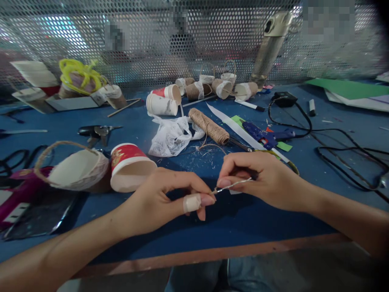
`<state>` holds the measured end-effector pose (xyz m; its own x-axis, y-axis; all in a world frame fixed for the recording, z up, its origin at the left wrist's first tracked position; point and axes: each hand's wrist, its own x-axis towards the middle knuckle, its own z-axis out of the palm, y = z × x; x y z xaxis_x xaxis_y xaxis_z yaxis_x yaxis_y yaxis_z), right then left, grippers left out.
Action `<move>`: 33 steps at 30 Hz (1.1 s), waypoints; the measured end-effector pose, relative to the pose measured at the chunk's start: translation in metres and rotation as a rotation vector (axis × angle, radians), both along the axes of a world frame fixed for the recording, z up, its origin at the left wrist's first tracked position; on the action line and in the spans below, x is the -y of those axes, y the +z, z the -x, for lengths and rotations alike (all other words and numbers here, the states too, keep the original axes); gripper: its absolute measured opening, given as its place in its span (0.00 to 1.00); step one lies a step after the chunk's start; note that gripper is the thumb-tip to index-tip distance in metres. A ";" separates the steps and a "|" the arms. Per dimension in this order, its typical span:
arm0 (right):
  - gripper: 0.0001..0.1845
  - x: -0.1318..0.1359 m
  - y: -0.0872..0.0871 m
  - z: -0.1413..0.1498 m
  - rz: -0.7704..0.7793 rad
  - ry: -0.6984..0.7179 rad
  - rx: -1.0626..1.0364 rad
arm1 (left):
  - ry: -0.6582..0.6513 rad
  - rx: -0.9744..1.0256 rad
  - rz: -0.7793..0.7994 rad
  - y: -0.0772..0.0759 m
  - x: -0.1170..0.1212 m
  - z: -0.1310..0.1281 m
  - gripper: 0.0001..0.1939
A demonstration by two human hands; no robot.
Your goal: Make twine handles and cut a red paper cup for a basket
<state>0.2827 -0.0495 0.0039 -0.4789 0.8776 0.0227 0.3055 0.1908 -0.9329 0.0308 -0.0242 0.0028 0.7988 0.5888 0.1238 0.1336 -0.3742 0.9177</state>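
Close together above the table's front part, my two hands work on a thin strand. My left hand (179, 194), with a bandage on its thumb, is closed in a pinch on an end of brown twine (213, 192). My right hand (258, 176) pinches the same strand just to the right; a pale, shiny twisted length (235, 185) runs from there along its fingers. Whether that length is wire or cord I cannot tell. Behind the hands lies a roll of jute twine (209, 126), a loose strand trailing from it towards my right hand.
Left of my hands are a red paper cup (130, 164) and a twine-handled cup (80, 170). White lace (170, 138), scissors (241, 144) and a blue glue gun (266, 134) lie behind. A black cable (337, 158) loops at right. Several small cups line the mesh screen (146, 48).
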 end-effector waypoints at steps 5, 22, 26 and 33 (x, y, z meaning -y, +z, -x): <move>0.10 0.001 -0.005 -0.001 -0.169 0.004 0.024 | 0.097 0.001 0.081 0.000 0.001 -0.001 0.07; 0.05 0.004 -0.005 0.007 -0.037 0.025 -0.035 | 0.208 -0.085 -0.033 -0.001 0.001 -0.003 0.05; 0.06 0.008 0.000 0.010 0.061 -0.019 -0.060 | 0.236 -0.102 -0.155 -0.003 0.002 -0.003 0.04; 0.06 0.010 -0.001 0.014 0.170 -0.019 -0.071 | 0.258 -0.103 -0.217 -0.006 0.004 -0.005 0.03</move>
<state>0.2689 -0.0591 0.0030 -0.4648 0.8804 -0.0942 0.2402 0.0230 -0.9705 0.0357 -0.0281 -0.0030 0.6421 0.7416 0.1944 0.3370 -0.5008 0.7973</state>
